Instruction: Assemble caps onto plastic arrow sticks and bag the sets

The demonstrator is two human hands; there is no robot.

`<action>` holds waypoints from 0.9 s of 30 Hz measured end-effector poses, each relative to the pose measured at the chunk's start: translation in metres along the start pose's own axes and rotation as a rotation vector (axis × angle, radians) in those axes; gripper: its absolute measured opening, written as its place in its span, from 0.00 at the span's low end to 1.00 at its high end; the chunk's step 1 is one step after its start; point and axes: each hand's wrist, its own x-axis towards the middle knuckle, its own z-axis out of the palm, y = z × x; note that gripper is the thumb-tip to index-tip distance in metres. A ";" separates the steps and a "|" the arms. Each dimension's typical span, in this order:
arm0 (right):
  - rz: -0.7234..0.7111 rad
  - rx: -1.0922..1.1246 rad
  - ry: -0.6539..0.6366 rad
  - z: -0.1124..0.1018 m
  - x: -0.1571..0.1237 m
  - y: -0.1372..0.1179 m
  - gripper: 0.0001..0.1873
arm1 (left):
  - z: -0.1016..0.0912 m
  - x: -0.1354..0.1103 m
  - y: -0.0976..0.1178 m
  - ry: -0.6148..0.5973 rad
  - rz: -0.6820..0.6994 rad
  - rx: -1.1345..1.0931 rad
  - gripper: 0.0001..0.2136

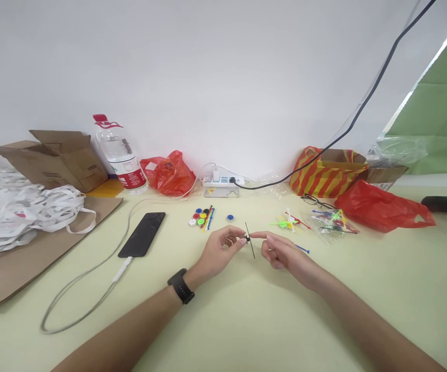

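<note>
My left hand pinches a small black spinner between thumb and fingertips, above the table. Its thin black pointer stands nearly upright, tilted slightly. From the other side, the stretched index finger of my right hand reaches to the spinner's middle and seems to touch it; the other fingers are loosely curled with nothing visible in them. Beyond my left hand sit several coloured round discs and a bundle of coloured pointers. A single blue disc stands apart. A blue pointer lies partly behind my right hand.
Coloured spinners and a clear bag of parts lie at right, near a red bag. At left are a charging phone, a bottle and white straps. A power strip sits by the wall.
</note>
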 end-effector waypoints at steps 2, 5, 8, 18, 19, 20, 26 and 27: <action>-0.041 -0.118 0.037 0.002 0.000 0.002 0.25 | 0.000 -0.001 0.002 -0.014 0.007 0.003 0.12; -0.121 -0.299 0.067 0.004 0.002 0.009 0.21 | -0.001 -0.002 0.003 -0.045 -0.002 0.017 0.12; -0.174 -0.386 0.048 0.005 0.004 0.013 0.20 | 0.000 -0.003 0.005 -0.087 -0.022 0.032 0.13; -0.222 -0.488 0.108 -0.014 0.008 0.012 0.18 | -0.015 -0.001 0.004 -0.123 0.248 0.453 0.18; -0.248 -0.554 0.153 -0.023 0.009 0.012 0.17 | -0.020 0.001 0.002 -0.117 0.290 0.549 0.20; -0.278 -0.622 0.211 -0.033 0.010 0.011 0.16 | -0.025 0.003 -0.001 -0.099 0.310 0.635 0.21; -0.242 -0.806 0.369 -0.085 0.010 0.004 0.18 | -0.039 0.011 -0.022 -0.117 0.292 0.821 0.26; -0.215 -0.814 0.353 -0.089 0.009 0.004 0.19 | -0.039 0.011 -0.023 -0.124 0.294 0.823 0.26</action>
